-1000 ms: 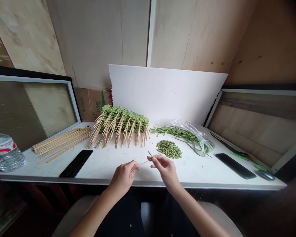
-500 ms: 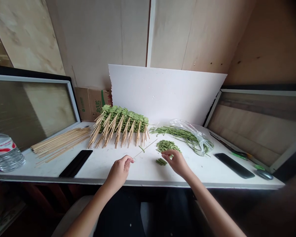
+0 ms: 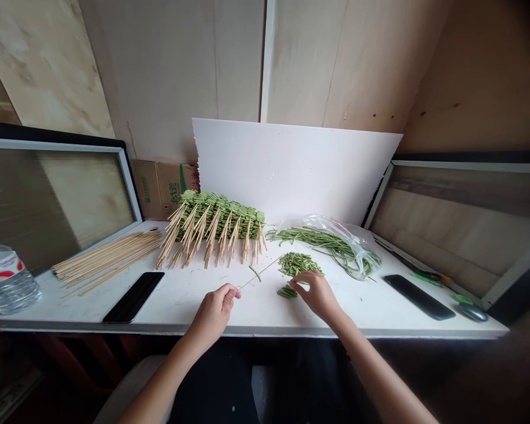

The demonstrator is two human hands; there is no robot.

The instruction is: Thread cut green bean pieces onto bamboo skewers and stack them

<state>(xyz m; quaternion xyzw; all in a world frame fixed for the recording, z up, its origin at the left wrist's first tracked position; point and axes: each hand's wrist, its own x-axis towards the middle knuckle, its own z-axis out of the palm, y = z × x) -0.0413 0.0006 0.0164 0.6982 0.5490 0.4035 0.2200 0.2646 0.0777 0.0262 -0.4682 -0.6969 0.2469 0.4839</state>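
Note:
My left hand (image 3: 216,309) is closed in a pinch on the blunt end of a thin bamboo skewer (image 3: 271,264), which points up and to the right. One short green bean piece (image 3: 255,272) sits crosswise at the skewer, part way along. Over a small cluster of cut bean pieces (image 3: 286,291) is my right hand (image 3: 315,291), thumb and forefinger pinched together at its edge; what lies between the fingertips is too small to make out. Just behind that hand lies a larger heap of cut green bean pieces (image 3: 298,262).
Stacked bean skewers (image 3: 221,218) stand at the back. Loose bamboo skewers (image 3: 108,259) and a black phone (image 3: 133,297) lie left, beside a water bottle (image 3: 9,277). Long uncut beans (image 3: 318,238) in a plastic bag, a dark flat object (image 3: 418,296) and a mouse (image 3: 473,311) are right.
My right hand has dipped slightly, its fingertips now at the small cluster of pieces. The left hand keeps its hold on the skewer, which has shifted a little lower in view.

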